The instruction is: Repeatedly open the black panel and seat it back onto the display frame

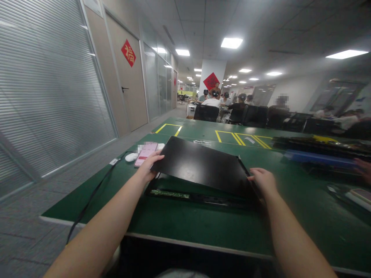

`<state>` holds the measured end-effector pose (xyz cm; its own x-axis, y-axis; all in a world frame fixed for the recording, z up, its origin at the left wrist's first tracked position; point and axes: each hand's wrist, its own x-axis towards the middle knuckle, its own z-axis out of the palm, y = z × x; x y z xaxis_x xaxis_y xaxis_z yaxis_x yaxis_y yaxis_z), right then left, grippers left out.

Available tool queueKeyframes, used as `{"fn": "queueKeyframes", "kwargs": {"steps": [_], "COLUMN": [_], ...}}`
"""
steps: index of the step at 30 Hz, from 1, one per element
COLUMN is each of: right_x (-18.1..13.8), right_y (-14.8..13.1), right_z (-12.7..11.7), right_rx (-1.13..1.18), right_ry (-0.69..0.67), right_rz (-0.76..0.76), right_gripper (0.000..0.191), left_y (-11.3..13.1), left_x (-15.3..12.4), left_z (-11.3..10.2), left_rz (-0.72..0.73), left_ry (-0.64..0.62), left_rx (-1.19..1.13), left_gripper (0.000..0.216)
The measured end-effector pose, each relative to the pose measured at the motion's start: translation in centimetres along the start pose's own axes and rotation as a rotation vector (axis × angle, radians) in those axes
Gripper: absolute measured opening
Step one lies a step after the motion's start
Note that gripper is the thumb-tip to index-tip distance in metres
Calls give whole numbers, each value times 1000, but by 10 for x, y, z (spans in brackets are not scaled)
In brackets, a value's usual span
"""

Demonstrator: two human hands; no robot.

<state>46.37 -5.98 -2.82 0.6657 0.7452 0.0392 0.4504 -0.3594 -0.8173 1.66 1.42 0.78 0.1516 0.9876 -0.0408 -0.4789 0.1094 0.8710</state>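
A flat black panel [199, 164] is tilted up off the green table [179, 222], its near edge raised above a long black base with a green circuit strip [169, 193]. My left hand [150, 166] grips the panel's left edge, fingers curled over it. On the right edge my right hand [262, 180] holds the panel the same way.
A pink phone [145, 154] and a white mouse [131, 157] lie at the far left of the table, with a black cable [95, 191] running off the edge. Black and blue parts [315, 156] crowd the right side. People sit at desks in the background.
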Motion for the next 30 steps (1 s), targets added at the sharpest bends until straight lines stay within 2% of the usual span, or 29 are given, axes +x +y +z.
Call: {"fn": "queueKeyframes", "kwargs": {"steps": [10, 16, 30], "right_x": [1, 1, -6], "right_y": [2, 1, -8], "right_z": [-3, -4, -8], "right_rx": [-75, -93, -230], "right_ry": [53, 21, 29], "right_rz": [-56, 23, -23], "right_gripper": [40, 38, 34], "left_y": [-5, -10, -12], "left_x": [5, 10, 8], "left_z": [-5, -10, -6], "left_rz": [7, -8, -7], "left_ry": [13, -1, 25], "left_rx": [18, 21, 66], "left_gripper": [46, 49, 46]}}
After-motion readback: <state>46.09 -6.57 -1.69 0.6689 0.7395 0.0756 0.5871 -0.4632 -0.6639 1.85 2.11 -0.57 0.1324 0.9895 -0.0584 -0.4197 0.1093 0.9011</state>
